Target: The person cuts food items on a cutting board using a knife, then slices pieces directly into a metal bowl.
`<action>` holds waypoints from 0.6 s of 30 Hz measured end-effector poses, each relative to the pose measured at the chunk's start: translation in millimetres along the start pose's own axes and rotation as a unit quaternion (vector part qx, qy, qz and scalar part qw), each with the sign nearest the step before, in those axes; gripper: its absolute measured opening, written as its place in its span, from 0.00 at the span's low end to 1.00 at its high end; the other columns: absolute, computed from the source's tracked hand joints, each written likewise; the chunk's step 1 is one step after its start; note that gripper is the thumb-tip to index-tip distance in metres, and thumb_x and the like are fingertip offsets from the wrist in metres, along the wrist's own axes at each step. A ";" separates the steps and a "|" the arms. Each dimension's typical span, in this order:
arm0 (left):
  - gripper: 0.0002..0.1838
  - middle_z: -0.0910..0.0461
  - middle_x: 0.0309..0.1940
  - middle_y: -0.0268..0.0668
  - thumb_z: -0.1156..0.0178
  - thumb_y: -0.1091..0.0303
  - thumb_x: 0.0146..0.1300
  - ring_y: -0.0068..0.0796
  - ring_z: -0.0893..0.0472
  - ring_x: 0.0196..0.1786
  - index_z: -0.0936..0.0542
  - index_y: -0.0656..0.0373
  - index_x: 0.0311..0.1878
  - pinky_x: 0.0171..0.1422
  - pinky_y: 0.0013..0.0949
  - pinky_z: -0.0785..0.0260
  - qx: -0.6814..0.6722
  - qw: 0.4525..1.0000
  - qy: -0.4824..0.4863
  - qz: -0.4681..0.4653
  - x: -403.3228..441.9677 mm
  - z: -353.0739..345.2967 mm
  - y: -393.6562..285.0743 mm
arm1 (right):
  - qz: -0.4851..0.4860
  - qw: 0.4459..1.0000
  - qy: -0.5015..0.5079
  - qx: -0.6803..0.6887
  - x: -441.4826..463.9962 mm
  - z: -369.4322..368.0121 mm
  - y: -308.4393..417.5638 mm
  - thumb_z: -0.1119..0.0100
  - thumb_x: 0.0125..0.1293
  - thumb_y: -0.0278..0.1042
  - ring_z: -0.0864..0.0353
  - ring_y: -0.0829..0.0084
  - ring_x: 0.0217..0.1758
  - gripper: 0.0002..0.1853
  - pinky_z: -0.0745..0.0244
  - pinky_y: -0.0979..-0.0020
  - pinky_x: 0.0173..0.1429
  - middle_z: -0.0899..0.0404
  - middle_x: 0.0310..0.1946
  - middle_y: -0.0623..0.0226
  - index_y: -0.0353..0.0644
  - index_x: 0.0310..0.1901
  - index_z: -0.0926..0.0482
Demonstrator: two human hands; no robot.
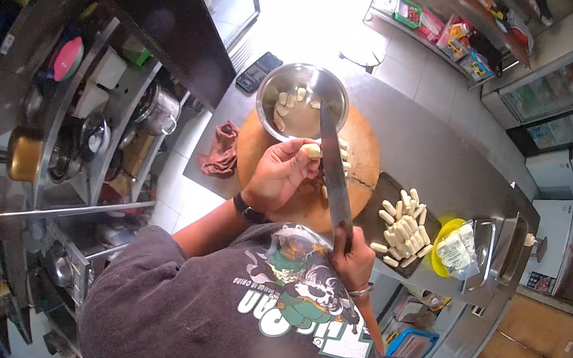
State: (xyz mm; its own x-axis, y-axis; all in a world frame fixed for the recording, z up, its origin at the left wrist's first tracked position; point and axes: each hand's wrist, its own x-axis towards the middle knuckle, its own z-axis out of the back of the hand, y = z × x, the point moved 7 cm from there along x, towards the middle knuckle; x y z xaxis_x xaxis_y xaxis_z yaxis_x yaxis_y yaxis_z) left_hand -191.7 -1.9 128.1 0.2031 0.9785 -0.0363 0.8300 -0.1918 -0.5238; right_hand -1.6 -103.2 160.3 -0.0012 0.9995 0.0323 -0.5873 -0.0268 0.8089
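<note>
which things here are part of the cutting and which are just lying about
In use, it seems:
- knife in right hand
- pale piece in left hand
- round board
- steel bowl with pieces
- pale sticks on dark tray

Probably just lying about:
- brown cloth
- dark device
- shelved pots

Bright light over pale floor tiles (416, 73), crowded metal shelves (103, 111).

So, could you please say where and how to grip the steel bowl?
Probably pinch the bowl by its left rim, thumb inside, coming from the left: the raised, round rim is exposed there, while the knife crosses its near right side.
</note>
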 end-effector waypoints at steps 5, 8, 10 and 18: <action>0.14 0.16 0.46 0.34 0.40 0.68 0.72 0.23 0.23 0.43 0.20 0.60 0.57 0.50 0.29 0.30 -0.021 1.000 0.015 0.002 6.7 -1.7 -0.1 | 0.002 1.000 -0.001 0.002 -1.5 3.0 0.4 0.40 0.72 0.40 0.22 0.60 0.19 0.10 0.29 0.62 0.27 0.24 0.19 0.55 0.41 0.40 0.22; 0.13 0.16 0.45 0.34 0.39 0.68 0.72 0.23 0.23 0.43 0.19 0.61 0.56 0.50 0.29 0.31 -0.003 1.000 0.008 -0.004 7.0 -5.0 -0.9 | -0.002 1.000 0.002 0.000 -1.4 3.3 1.3 0.40 0.72 0.40 0.23 0.60 0.18 0.11 0.29 0.62 0.27 0.25 0.19 0.55 0.40 0.40 0.22; 0.13 0.16 0.44 0.33 0.40 0.68 0.72 0.23 0.23 0.42 0.19 0.61 0.55 0.49 0.28 0.31 0.007 1.000 0.005 -0.007 6.9 -6.9 -1.4 | -0.001 1.000 0.000 0.002 -1.3 2.9 0.5 0.40 0.72 0.40 0.22 0.59 0.19 0.11 0.30 0.62 0.27 0.25 0.19 0.55 0.40 0.39 0.22; 0.12 0.19 0.38 0.28 0.39 0.69 0.72 0.16 0.25 0.36 0.18 0.65 0.53 0.42 0.22 0.32 0.192 0.981 0.032 0.004 2.7 -14.2 -2.8 | 0.003 1.000 -0.002 -0.007 -0.9 3.2 0.1 0.40 0.72 0.40 0.21 0.57 0.19 0.12 0.29 0.61 0.27 0.25 0.18 0.54 0.39 0.38 0.23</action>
State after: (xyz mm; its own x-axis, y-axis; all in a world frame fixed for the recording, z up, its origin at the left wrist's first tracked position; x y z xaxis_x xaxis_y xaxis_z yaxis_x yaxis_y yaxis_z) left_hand -186.1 0.3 141.5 0.2509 0.9680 0.0056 0.5733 -0.1440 -0.8066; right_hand 1.0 -104.1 162.3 -0.0007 0.9992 0.0400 -0.5993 -0.0324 0.7999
